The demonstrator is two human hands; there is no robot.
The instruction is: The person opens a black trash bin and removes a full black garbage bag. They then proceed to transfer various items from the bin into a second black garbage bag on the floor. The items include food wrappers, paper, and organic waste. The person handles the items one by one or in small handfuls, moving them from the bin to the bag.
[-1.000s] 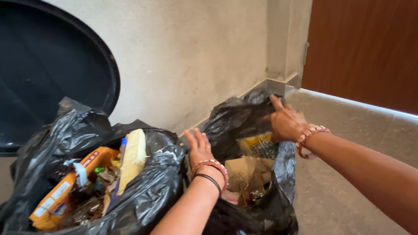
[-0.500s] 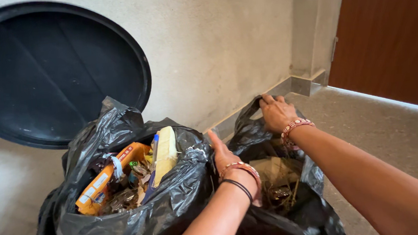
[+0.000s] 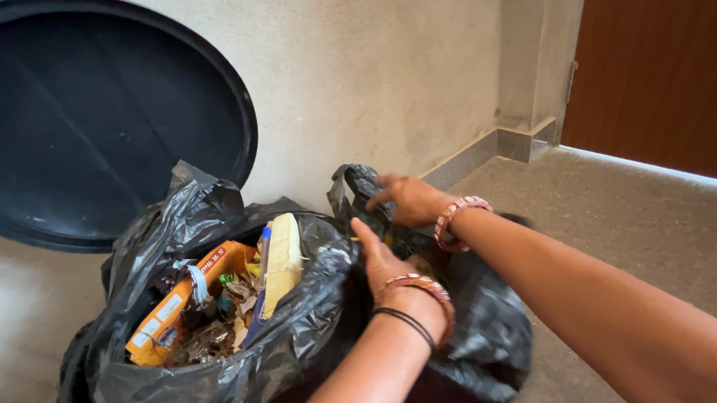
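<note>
Two black rubbish bags stand side by side on the floor. The left bag (image 3: 244, 369) gapes open and is full of waste, with an orange carton (image 3: 173, 311) and a pale yellow box (image 3: 281, 262) on top. My right hand (image 3: 409, 200) grips the far rim of the smaller right bag (image 3: 486, 336) and holds it pulled over the bag's mouth. My left hand (image 3: 379, 259) rests with fingers apart on the near rim between the two bags. The smaller bag's contents are almost hidden by my arms and the plastic.
A round black bin lid (image 3: 75, 120) leans against the speckled wall (image 3: 366, 75) behind the left bag. A brown wooden door (image 3: 668, 62) is at the right. Grey stone floor (image 3: 629, 225) stretches to the right of the bags.
My right hand has drawn the smaller bag's far rim leftward and toward me, closing its mouth over the waste. My left hand stayed at the near rim.
</note>
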